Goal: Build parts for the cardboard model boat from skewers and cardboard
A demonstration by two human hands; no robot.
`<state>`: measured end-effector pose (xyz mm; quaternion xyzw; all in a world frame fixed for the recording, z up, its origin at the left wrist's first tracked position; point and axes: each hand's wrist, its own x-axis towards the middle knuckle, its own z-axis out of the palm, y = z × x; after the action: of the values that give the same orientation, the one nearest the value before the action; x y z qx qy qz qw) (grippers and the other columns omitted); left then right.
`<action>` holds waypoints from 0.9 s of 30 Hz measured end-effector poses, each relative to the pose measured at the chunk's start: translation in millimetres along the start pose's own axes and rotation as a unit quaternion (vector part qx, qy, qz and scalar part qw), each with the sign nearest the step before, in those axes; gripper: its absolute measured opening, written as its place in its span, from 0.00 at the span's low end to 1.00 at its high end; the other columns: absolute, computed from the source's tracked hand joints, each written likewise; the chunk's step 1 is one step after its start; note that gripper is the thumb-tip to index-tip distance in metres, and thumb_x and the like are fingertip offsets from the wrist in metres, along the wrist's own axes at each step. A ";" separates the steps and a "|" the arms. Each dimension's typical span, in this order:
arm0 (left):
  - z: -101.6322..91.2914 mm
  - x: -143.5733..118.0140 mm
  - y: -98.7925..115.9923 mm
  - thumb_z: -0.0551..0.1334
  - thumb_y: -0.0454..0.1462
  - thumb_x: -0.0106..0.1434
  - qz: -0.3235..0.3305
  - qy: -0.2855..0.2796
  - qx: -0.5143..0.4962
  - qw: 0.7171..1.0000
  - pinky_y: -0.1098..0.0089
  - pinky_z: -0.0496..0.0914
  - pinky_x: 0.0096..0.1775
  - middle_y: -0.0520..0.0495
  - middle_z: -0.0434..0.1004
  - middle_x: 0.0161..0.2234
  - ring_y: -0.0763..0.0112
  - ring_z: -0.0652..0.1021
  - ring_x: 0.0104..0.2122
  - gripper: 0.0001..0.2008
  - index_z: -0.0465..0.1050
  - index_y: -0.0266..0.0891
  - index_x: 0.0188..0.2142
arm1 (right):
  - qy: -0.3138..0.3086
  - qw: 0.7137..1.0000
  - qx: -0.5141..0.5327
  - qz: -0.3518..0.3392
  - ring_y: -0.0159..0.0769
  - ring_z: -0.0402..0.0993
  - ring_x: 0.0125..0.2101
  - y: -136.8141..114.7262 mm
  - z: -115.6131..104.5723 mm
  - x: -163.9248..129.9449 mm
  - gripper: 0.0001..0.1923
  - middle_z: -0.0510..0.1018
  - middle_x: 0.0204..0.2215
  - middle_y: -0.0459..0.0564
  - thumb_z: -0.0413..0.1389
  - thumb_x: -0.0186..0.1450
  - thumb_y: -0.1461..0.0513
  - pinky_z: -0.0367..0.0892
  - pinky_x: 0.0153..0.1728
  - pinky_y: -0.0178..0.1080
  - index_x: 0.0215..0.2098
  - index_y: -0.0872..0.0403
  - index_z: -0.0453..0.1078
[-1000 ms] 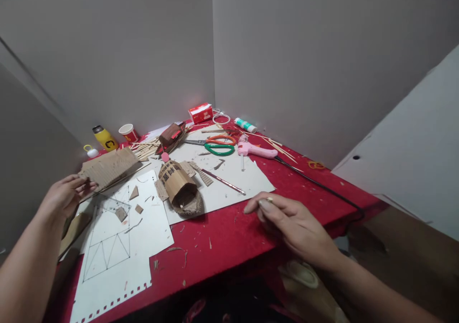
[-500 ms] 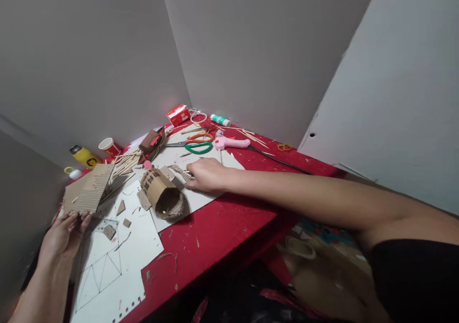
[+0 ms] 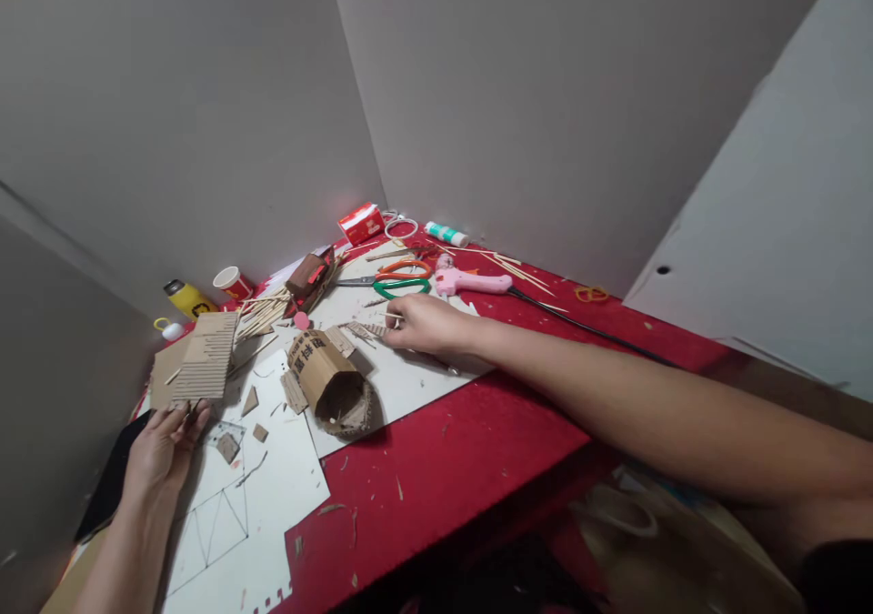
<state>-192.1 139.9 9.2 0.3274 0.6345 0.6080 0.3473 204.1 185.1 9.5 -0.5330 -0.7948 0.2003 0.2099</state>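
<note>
My left hand [image 3: 170, 437] is closed on the lower edge of a ridged, corrugated cardboard piece [image 3: 210, 355], which is tilted up at the left of the table. My right hand [image 3: 429, 325] pinches a thin wooden stick [image 3: 390, 315], only a short end of which shows. Just left of these fingers lies a strip of torn corrugated cardboard [image 3: 365, 329] on white paper. Between the hands a brown cardboard tube [image 3: 320, 368] lies on its side, its open end facing me, with small cardboard flaps at its sides.
Behind my right hand are scissors [image 3: 402, 279] with orange and green handles and a pink glue gun [image 3: 477, 282] with a black cord. Wooden sticks [image 3: 265, 309], a paper cup [image 3: 235, 284] and a yellow bottle [image 3: 189, 299] stand or lie back left. Cardboard scraps [image 3: 228, 447] litter the drawn-on paper.
The view has swung a little left, so everything sits further right. My right hand has risen slightly off the paper with the stick in its fingers. My left hand still holds the corrugated cardboard.
</note>
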 end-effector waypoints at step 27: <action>-4.3 -7.3 -14.1 0.63 0.24 0.54 -0.029 -0.032 -0.113 0.993 0.73 0.79 0.30 0.49 0.77 0.25 0.68 0.82 0.27 0.07 0.70 0.33 0.24 | -0.091 0.933 0.345 0.036 0.28 0.61 0.23 2.1 -2.5 0.8 0.08 0.69 0.24 0.44 0.58 0.55 0.59 0.55 0.23 0.34 0.28 0.54 0.65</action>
<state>-191.7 130.8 -4.4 0.2867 0.5594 0.6544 0.4202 206.7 186.8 10.5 -0.4359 -0.6725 0.5173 0.3003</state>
